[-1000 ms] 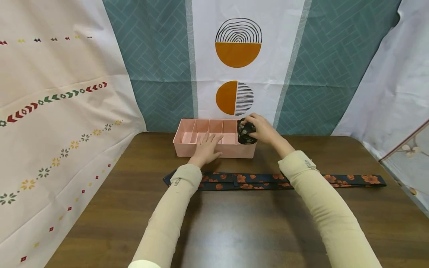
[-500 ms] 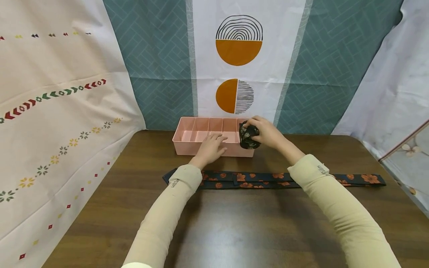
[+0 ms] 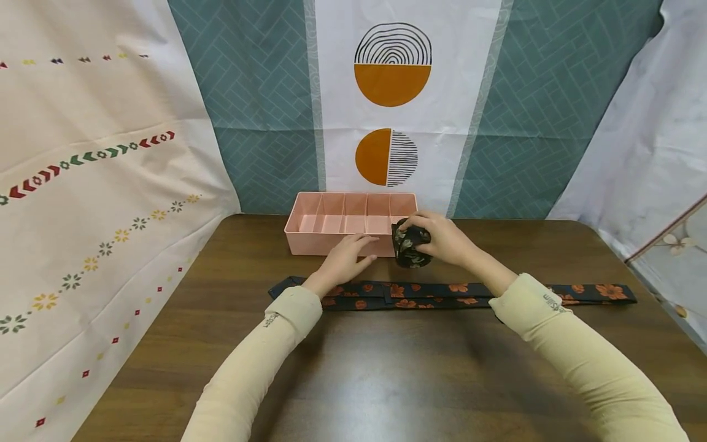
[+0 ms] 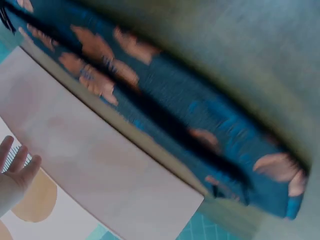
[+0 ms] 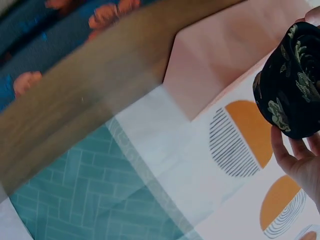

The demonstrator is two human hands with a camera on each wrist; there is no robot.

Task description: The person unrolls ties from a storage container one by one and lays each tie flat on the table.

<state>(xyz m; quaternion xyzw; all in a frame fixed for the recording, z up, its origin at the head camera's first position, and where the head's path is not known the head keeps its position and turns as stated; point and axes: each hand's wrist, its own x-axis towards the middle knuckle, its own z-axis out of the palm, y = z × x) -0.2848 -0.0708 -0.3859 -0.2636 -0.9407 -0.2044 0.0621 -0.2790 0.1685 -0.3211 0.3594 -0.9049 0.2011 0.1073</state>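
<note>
A rolled-up dark necktie (image 3: 410, 247) with pale leaf patterns is in my right hand (image 3: 442, 238), gripped between thumb and fingers. It stands in front of the right end of a pink divided box (image 3: 331, 244); in the right wrist view the tie roll (image 5: 287, 82) shows its spiral end. My left hand (image 3: 343, 261) hovers by the box's front wall, fingers extended and holding nothing. In the left wrist view, its fingers (image 4: 17, 172) are spread. A second necktie (image 3: 425, 296), navy with orange flowers, lies folded across the table below both hands.
The brown wooden table (image 3: 353, 362) carries the box near its back edge. Behind hangs a teal and white curtain (image 3: 265, 123). A patterned cream cloth (image 3: 110, 184) hangs at the left and a white one (image 3: 641, 141) at the right.
My right hand has lifted the rolled necktie out of the box's rightmost compartment and brought it forward over the front wall. My left hand has drawn back slightly from the box.
</note>
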